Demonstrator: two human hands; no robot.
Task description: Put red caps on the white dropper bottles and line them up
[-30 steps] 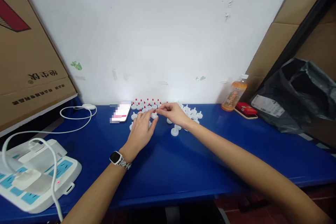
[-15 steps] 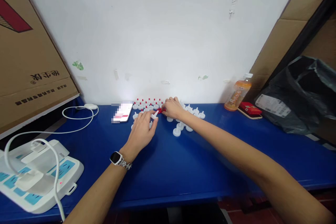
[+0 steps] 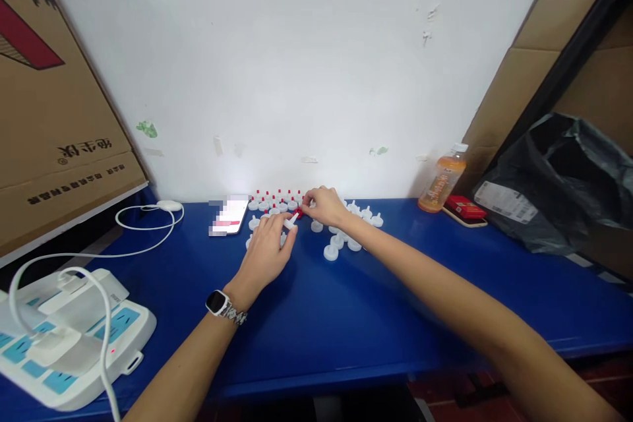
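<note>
Far back on the blue table (image 3: 346, 316), my left hand (image 3: 267, 247) pinches a small white nozzle cap (image 3: 291, 220), tilted with its tip pointing right. My right hand (image 3: 324, 206) is closed in a pinch on a small red tip (image 3: 299, 212) held right at the end of that nozzle. Behind the hands stands a group of white caps with red tips (image 3: 274, 200). To the right lie several plain white caps (image 3: 346, 237). A watch (image 3: 220, 303) is on my left wrist.
A phone (image 3: 228, 214) lies left of the caps. A white power strip (image 3: 64, 336) with cable sits at the front left, below a cardboard box (image 3: 54, 119). At the back right are an orange drink bottle (image 3: 440, 181), a red pack (image 3: 463, 208) and a black bag (image 3: 558, 184).
My left hand has lifted a white cap from the table and tilted it. My right hand picked up a red tip and brought it to the cap's nozzle.
</note>
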